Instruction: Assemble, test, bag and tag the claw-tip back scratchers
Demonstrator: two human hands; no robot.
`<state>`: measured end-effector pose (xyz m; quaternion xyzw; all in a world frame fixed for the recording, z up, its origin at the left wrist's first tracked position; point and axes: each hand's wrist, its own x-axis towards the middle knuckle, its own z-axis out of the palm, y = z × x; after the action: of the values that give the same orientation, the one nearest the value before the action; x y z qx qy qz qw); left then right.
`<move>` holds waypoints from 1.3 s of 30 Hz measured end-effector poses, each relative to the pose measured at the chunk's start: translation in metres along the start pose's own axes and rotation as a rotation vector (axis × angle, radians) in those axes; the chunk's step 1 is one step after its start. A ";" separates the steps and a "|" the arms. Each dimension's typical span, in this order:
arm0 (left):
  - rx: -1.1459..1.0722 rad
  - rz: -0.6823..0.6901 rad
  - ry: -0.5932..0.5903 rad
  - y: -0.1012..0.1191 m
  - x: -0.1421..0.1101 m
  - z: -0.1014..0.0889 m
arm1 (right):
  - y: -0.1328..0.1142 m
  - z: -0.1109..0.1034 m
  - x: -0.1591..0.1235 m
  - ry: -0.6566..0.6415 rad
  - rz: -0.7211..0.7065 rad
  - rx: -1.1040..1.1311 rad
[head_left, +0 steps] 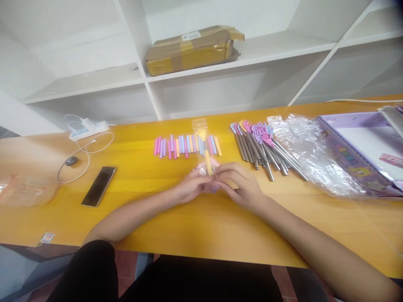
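Yellow-orange wood makes up the table (pixel 176 226), where the person's left hand (pixel 192 186) and right hand (pixel 241 186) meet near the front edge. Fingers of both pinch the lower end of a clear bag holding a yellow claw-headed stick (pixel 208 162). Just beyond lies a row of coloured handles (pixel 181 145), the bag's top overlapping it. Rightward sit metal rods with claw heads (pixel 261 144), clear plastic bags (pixel 317 155) and a purple box (pixel 355 155). Farthest, a taped parcel (pixel 192 50) rests on a white shelf (pixel 267 48).
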<state>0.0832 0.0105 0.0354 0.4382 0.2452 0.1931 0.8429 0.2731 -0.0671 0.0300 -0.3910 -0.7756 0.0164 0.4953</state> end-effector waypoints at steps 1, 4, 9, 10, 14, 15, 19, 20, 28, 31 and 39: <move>-0.006 -0.010 0.009 0.000 0.000 0.001 | -0.001 0.000 0.001 -0.017 0.034 0.036; -0.039 -0.043 0.014 -0.001 0.000 0.002 | -0.002 0.000 0.002 -0.043 0.122 0.094; -0.027 -0.014 -0.017 -0.004 0.003 0.002 | -0.002 0.000 0.000 -0.106 0.307 0.133; -0.019 -0.011 -0.017 -0.004 0.004 0.002 | -0.002 0.000 -0.001 -0.113 0.350 0.144; 0.006 -0.017 -0.009 -0.007 0.005 -0.001 | 0.000 0.003 -0.004 -0.115 0.486 0.194; 0.039 -0.008 -0.011 -0.008 0.006 -0.003 | 0.001 0.003 -0.005 -0.114 0.499 0.204; 0.226 0.062 -0.039 -0.016 0.008 -0.016 | 0.002 0.005 -0.008 -0.076 0.486 0.225; 0.259 0.073 -0.039 -0.018 0.008 -0.018 | 0.002 0.006 -0.008 -0.061 0.487 0.228; 0.408 0.152 -0.068 -0.019 -0.001 -0.013 | 0.001 0.007 -0.006 -0.012 0.571 0.282; 0.395 0.178 -0.009 -0.022 -0.003 -0.011 | 0.001 0.008 -0.005 0.002 0.580 0.294; 0.486 0.305 0.013 -0.021 -0.002 -0.014 | -0.002 0.009 -0.001 0.052 0.565 0.338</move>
<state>0.0763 0.0071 0.0113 0.6582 0.2207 0.2561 0.6727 0.2649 -0.0660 0.0257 -0.5033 -0.6098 0.2714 0.5488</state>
